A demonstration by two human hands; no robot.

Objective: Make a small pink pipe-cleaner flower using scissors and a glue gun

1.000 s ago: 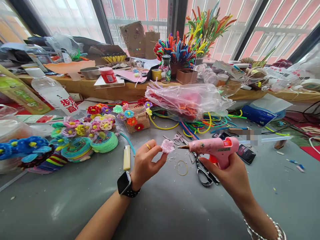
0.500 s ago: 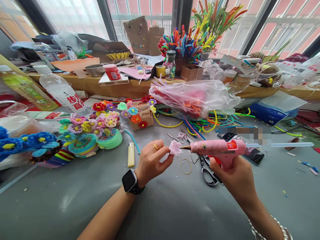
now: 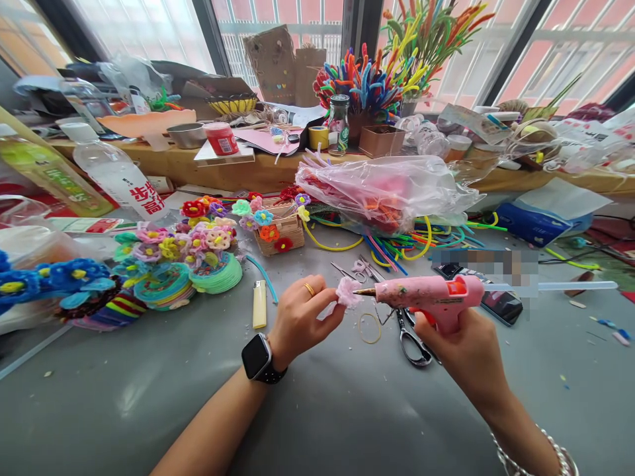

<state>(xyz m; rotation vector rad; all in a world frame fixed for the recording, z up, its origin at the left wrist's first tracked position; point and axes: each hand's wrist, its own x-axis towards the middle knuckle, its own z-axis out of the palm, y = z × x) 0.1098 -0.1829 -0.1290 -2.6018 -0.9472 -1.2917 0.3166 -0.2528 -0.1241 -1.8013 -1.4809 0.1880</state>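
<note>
My left hand (image 3: 300,320) pinches a small pink pipe-cleaner flower (image 3: 348,291) between thumb and fingers; a gold ring and a black smartwatch are on that hand and wrist. My right hand (image 3: 464,350) grips a pink hot glue gun (image 3: 430,296), with a clear glue stick (image 3: 550,287) jutting out behind. The gun's nozzle points left and touches or nearly touches the flower, just above the grey table (image 3: 317,410).
Scissors (image 3: 409,337), a rubber band (image 3: 370,328) and a yellow lighter (image 3: 259,304) lie near my hands. Finished pipe-cleaner flowers and coiled baskets (image 3: 183,261) sit at left, a plastic bag of pipe cleaners (image 3: 387,192) behind, a phone (image 3: 501,305) at right.
The view shifted a little. The glue gun's nozzle has closed in from a small gap to the flower's edge; both hands keep their holds.
</note>
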